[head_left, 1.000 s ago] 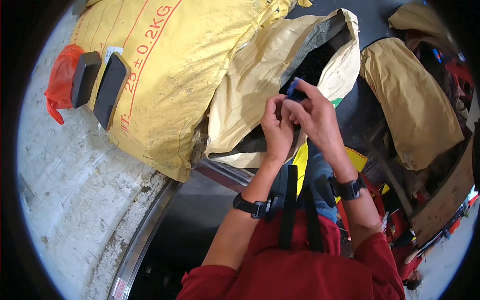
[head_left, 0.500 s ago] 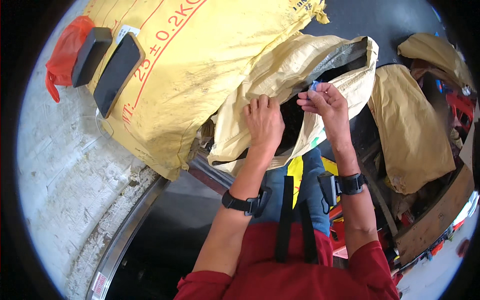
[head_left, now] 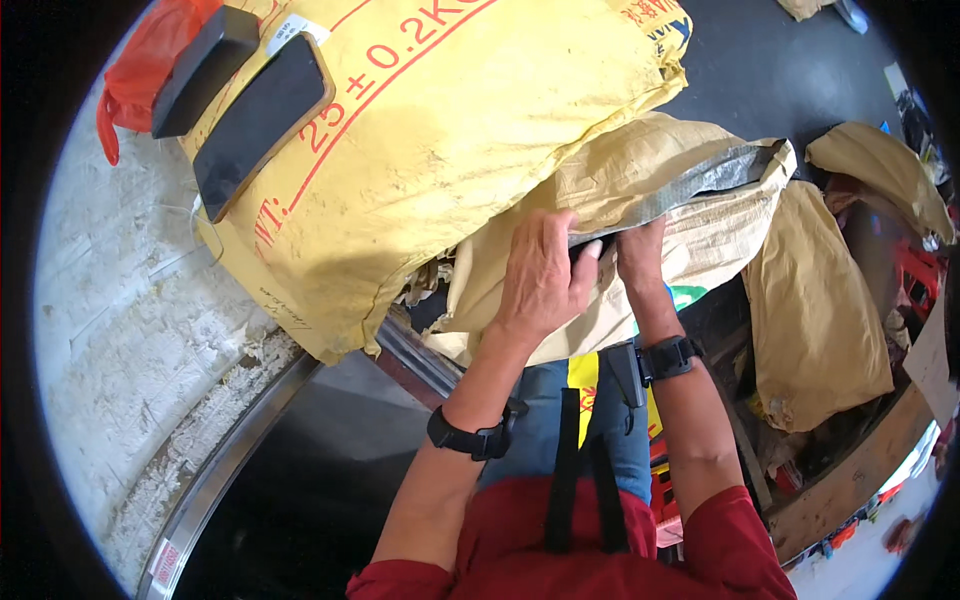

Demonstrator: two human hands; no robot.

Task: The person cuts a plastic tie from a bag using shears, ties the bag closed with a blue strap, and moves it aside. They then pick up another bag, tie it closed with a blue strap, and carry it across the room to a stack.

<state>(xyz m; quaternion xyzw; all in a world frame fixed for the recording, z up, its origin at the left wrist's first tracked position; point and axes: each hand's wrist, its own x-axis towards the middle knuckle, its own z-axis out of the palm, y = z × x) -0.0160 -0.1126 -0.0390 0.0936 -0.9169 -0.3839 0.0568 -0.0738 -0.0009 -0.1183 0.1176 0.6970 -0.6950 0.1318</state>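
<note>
A tan paper sack (head_left: 700, 240) with a grey lining lies in front of me, its mouth drawn to a narrow slit. At the left part of that mouth is my left hand (head_left: 540, 275), fingers curled over the paper edge and the thumb by the dark gap. My right hand (head_left: 643, 250) reaches into the slit; its fingers are hidden inside the sack, so whatever they hold does not show. Dark contents barely show in the gap.
A large full yellow sack (head_left: 400, 180) stands at the left, bearing a smartphone (head_left: 265, 125), a dark box (head_left: 205, 70) and a red plastic bag (head_left: 150, 75). Another tan sack (head_left: 815, 320) lies to the right, near a wooden board (head_left: 850, 480).
My right hand, earlier above the sack with a small blue piece, has gone down into the mouth. The opening has narrowed. The blue piece is out of sight.
</note>
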